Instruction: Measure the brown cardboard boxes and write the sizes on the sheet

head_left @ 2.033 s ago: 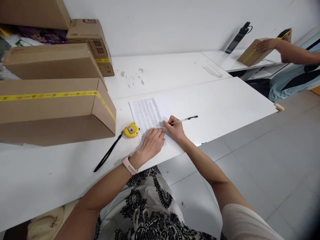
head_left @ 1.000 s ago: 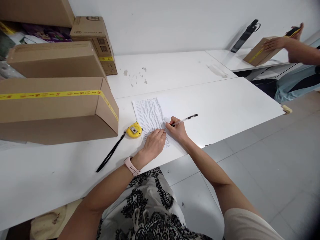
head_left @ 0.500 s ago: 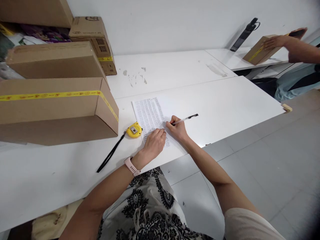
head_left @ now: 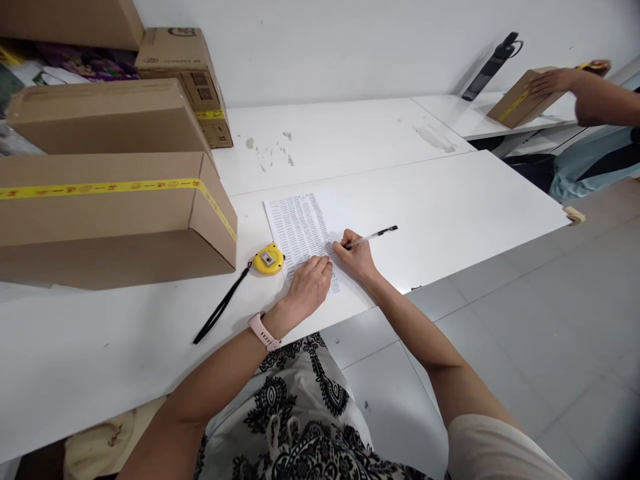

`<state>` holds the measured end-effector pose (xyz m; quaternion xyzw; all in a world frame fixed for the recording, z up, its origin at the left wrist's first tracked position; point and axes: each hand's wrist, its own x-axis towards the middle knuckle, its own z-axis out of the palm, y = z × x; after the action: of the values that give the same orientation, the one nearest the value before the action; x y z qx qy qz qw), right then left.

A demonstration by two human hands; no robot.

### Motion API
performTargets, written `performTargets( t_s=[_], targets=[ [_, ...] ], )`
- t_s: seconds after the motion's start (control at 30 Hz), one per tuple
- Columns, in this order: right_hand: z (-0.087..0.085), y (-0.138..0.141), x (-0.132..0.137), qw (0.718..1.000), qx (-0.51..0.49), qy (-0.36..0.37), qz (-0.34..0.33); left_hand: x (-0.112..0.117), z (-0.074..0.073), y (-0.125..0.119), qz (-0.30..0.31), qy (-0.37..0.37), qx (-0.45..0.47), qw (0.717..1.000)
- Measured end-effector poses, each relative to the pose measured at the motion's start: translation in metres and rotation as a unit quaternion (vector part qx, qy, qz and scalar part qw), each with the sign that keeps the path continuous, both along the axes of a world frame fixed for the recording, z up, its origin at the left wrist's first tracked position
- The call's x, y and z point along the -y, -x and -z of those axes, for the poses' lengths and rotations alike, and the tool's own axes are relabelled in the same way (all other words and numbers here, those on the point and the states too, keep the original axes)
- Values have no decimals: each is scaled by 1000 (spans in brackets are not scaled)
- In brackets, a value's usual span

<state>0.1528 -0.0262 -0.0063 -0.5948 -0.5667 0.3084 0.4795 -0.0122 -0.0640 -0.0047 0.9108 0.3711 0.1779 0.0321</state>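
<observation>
A sheet of paper [head_left: 295, 227] with columns of small print or writing lies on the white table. My left hand [head_left: 310, 287] rests flat on its lower part, fingers stretched out and holding nothing. In my right hand [head_left: 356, 257] a pen [head_left: 375, 235] is gripped, its clear barrel and black end pointing up to the right. The pen's tip is hidden by my fingers, at the sheet's right side. Left of the paper sits a yellow tape measure [head_left: 269, 259] with a black wrist strap [head_left: 223, 303].
Cardboard boxes [head_left: 120, 220] with yellow tape stand on the left of the table [head_left: 425, 207]. Farther right, a co-worker's hand [head_left: 550, 81] rests on a small taped box [head_left: 517, 100], beside a dark bottle [head_left: 490, 67]. The table's front edge runs close to my forearms.
My hands, the pen and the paper stay almost in place. The co-worker's far hand, holding something yellow and black, has shifted slightly at the right.
</observation>
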Motion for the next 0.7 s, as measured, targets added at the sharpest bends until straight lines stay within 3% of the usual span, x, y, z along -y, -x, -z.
performTargets(
  t_s=[0.37,0.57,0.7],
  targets=[
    [-4,-5,0,999,-52,8,-1,1,1,0,-1,-7,-4,1000],
    [-4,-11,1,987,-140,31,-70,0,4,1,-3,-22,2,1000],
    [-6,-9,3,996,-69,36,-45,0,4,1,2,-34,6,999]
  ],
)
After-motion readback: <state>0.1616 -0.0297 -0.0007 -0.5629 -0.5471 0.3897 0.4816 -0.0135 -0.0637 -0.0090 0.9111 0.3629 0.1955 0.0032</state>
